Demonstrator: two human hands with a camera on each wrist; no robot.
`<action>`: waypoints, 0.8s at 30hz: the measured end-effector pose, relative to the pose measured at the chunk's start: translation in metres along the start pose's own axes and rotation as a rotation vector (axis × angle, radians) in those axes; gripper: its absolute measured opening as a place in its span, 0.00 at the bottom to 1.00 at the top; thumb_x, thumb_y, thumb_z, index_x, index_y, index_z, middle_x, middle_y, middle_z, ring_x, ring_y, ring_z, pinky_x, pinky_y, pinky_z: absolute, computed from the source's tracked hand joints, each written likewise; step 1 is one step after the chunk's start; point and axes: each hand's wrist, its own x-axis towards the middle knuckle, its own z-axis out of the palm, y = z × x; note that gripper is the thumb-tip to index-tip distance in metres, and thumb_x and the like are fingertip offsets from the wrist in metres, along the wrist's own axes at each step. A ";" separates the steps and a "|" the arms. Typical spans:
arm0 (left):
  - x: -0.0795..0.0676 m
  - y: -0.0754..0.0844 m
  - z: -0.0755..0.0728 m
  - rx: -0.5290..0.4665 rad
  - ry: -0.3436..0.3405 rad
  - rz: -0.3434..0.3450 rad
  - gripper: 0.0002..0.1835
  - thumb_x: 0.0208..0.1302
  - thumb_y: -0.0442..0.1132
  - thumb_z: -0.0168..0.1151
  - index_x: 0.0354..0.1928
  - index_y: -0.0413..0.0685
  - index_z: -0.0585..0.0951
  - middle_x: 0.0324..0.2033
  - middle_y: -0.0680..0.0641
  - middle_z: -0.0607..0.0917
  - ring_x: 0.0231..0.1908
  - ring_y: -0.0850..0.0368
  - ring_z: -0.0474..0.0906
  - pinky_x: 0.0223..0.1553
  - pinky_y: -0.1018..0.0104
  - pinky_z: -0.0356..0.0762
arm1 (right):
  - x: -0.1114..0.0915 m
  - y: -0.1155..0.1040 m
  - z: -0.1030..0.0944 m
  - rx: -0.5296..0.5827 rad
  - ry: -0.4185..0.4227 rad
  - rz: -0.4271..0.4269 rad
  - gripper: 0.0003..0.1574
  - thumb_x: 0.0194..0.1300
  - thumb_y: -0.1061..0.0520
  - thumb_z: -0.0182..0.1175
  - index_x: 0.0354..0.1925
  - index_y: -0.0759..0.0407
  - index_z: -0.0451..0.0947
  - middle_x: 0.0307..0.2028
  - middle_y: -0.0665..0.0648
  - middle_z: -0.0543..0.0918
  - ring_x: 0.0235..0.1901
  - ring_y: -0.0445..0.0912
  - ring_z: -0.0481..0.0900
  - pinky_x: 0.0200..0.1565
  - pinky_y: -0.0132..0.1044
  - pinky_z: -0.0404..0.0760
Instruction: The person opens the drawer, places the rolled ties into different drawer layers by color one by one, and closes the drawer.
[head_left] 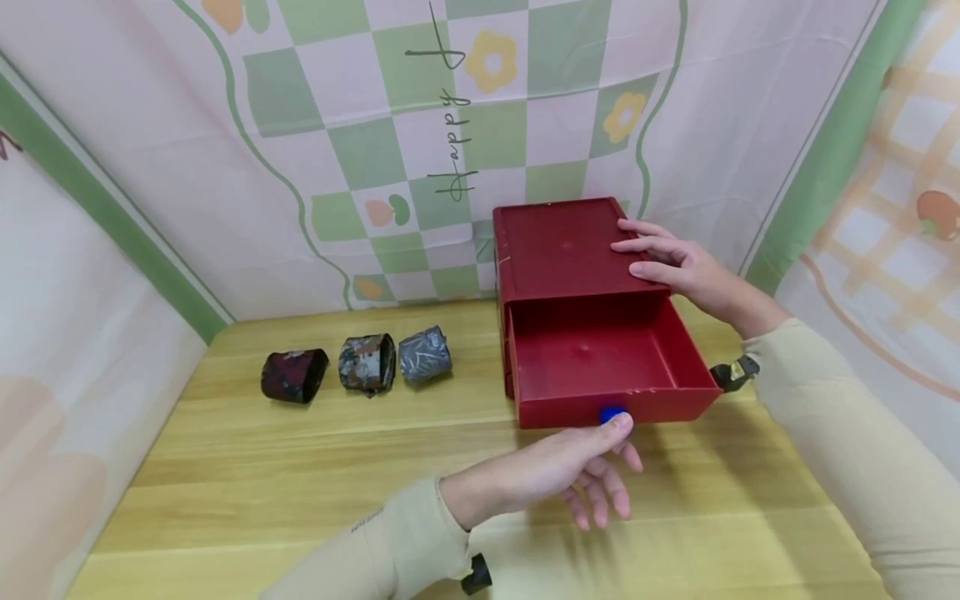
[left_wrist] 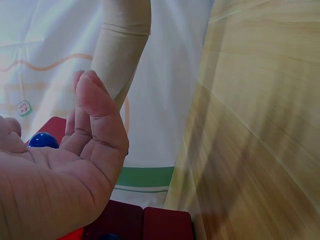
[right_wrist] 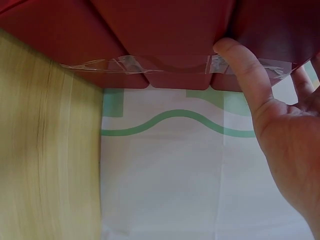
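Observation:
A red drawer cabinet (head_left: 562,242) stands on the table against the curtain, its top drawer (head_left: 592,358) pulled out with the bare inside showing. At the drawer front, my left hand (head_left: 570,467) has its thumb by the blue knob (head_left: 611,413), fingers loose and slightly bent. The left wrist view shows the blue knob (left_wrist: 44,140) beyond the thumb and fingers. My right hand (head_left: 678,258) rests on the cabinet's right top edge with outstretched fingers. In the right wrist view its thumb (right_wrist: 245,70) touches the cabinet's side, where clear tape (right_wrist: 132,65) runs across.
Three small rolled, cloth-like pieces lie in a row left of the cabinet: a dark maroon one (head_left: 292,375), a camouflage one (head_left: 363,364) and a grey patterned one (head_left: 424,356). Patterned curtains (head_left: 187,167) enclose the wooden table (head_left: 300,483) at the back and sides.

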 end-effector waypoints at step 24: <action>-0.071 0.058 -0.021 0.250 -0.021 0.326 0.11 0.80 0.41 0.49 0.56 0.46 0.75 0.38 0.51 0.86 0.36 0.61 0.83 0.37 0.59 0.86 | 0.000 0.001 0.000 -0.010 0.012 0.010 0.26 0.76 0.58 0.56 0.69 0.59 0.73 0.78 0.49 0.55 0.76 0.49 0.47 0.55 0.23 0.73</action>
